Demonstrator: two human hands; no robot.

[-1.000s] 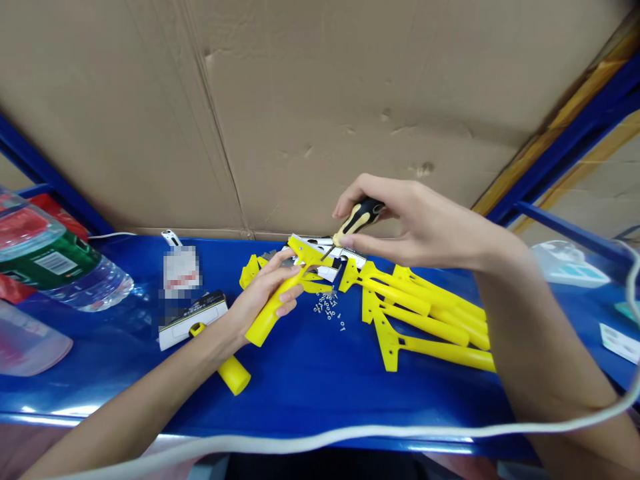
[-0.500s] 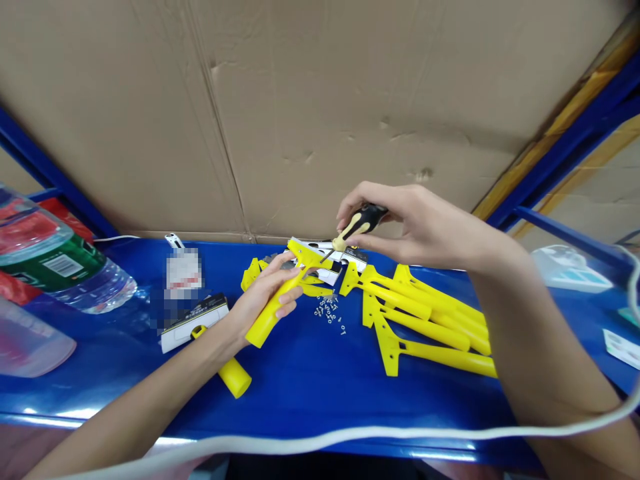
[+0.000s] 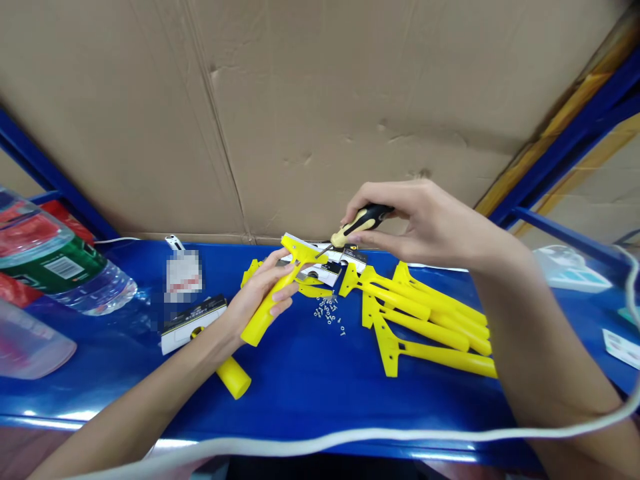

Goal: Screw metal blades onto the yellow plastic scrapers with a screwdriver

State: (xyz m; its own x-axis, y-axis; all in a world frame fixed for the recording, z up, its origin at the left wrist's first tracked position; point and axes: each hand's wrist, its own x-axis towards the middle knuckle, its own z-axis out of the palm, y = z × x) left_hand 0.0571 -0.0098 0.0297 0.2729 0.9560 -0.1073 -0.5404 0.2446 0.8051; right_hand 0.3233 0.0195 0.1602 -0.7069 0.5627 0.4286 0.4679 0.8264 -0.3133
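A yellow scraper point(image 3: 263, 315) is gripped by its handle in my left hand point(image 3: 264, 287), its wide head tilted up and away from me. My right hand point(image 3: 395, 217) is closed around a screwdriver point(image 3: 353, 225) with a black and cream handle. The screwdriver's tip meets the right side of the scraper's head; whether it sits in a screw I cannot tell. Below the hands lies a small heap of screws and nuts point(image 3: 327, 310). Several yellow scraper handles point(image 3: 435, 330) are piled on the right, and more yellow parts point(image 3: 315, 289) lie behind my left hand.
Blue shelf surface point(image 3: 310, 393) with a cardboard wall point(image 3: 300, 120) behind. On the left stand a water bottle point(image 3: 65, 263) and a clear plastic container point(image 3: 35, 343). A white and black box point(image 3: 195, 323) lies by another yellow handle point(image 3: 234, 378). A white cable point(image 3: 350, 437) crosses the front.
The scraper in my left hand has shifted slightly left and its head has tipped a little. My right hand and the screwdriver have moved slightly, the tip staying by the scraper's head.
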